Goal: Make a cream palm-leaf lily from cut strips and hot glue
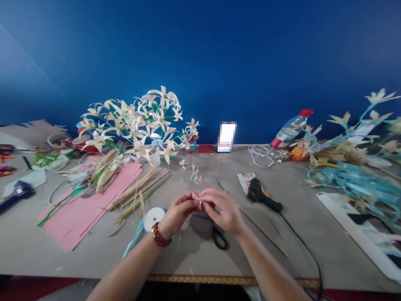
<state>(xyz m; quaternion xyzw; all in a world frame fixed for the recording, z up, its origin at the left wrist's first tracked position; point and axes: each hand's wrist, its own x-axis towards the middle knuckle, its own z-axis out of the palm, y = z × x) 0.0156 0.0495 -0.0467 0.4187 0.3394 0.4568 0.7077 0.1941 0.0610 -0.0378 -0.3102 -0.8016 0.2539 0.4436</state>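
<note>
My left hand (179, 212) and my right hand (221, 209) meet over the middle of the table, fingertips pinched together on something small that I cannot make out. A red bead bracelet (159, 236) circles my left wrist. Black-handled scissors (219, 238) lie on the table just under my right hand. A white ribbon spool (153, 217) with a pale blue tail sits beside my left wrist. A thin wooden stick (263, 230) runs diagonally to the right of my right hand.
A bouquet of cream paper flowers (147, 121) stands at the back left above pink paper sheets (84, 205) and dried straw strips (138, 192). A black glue gun (261, 195) with its cord lies right of centre. A plastic bottle (290, 129) and blue-stemmed flowers (354, 175) fill the right.
</note>
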